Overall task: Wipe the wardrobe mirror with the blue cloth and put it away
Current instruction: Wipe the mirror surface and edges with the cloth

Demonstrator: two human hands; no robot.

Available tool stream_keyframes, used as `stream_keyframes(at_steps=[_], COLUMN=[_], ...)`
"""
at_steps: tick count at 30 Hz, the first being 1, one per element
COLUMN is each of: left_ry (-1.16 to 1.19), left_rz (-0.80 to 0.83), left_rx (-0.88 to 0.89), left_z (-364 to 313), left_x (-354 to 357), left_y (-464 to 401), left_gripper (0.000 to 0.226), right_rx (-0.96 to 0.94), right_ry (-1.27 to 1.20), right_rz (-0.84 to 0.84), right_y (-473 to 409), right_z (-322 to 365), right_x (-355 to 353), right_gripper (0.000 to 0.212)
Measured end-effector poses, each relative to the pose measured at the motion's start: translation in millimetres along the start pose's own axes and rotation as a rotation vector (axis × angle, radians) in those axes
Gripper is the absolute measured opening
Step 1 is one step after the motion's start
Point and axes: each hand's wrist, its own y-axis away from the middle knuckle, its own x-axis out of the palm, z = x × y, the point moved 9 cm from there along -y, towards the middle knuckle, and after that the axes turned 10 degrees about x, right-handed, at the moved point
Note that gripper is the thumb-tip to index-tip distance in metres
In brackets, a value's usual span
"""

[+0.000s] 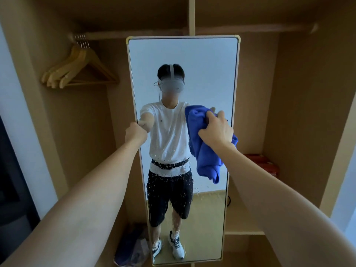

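A tall mirror (202,74) with a pale frame stands upright inside an open wooden wardrobe (300,93), roughly in line with the wardrobe's central upright, and everything else is placed here with respect to it. The left hand (135,132) is curled around the mirror's left edge about halfway up, fingers wrapped over the frame so that their tips are hidden behind it. The right hand (216,130) is at the mirror's right side at about the same height, its fingers bunched into the blue cloth (207,158) and gripping a fistful of it; the cloth is crumpled, its upper part lies against or just in front of the glass (which of the two cannot be told), and the rest hangs loose below the hand, overlapping the mirror's right edge. The lower middle of the glass is speckled with water droplets (169,182), thickest below the level of the hands, while the upper part of the glass looks plain. To the upper left of the mirror, a bunch of wooden hangers (77,72) hangs from the rail. To the right of the mirror, just past the cloth, a reddish box (265,164) sits on a shelf. At the mirror's lower left, on the wardrobe floor, lies a dark purple bundle (131,245), too blurred to identify.
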Motion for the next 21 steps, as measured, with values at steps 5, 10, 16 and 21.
stream_keyframes(at_steps=[5, 10, 16, 21], left_ry=[0.0, 0.08, 0.12, 0.129], left_rz=[-0.003, 0.024, 0.067, 0.11], left_rx=[0.021, 0.061, 0.096, 0.117], left_z=[3, 7, 8, 16], left_x=[2, 3, 6, 10], left_y=[0, -2, -1, -4], left_gripper=[0.036, 0.042, 0.037, 0.031], right_rx=[0.004, 0.007, -0.021, 0.004], right_ry=[0.105, 0.14, 0.091, 0.121], right_rz=[0.057, 0.197, 0.02, 0.003], right_y=[31, 56, 22, 32], right_z=[-1, -5, 44, 63], right_x=[52, 76, 21, 46], right_gripper=[0.036, 0.029, 0.034, 0.04])
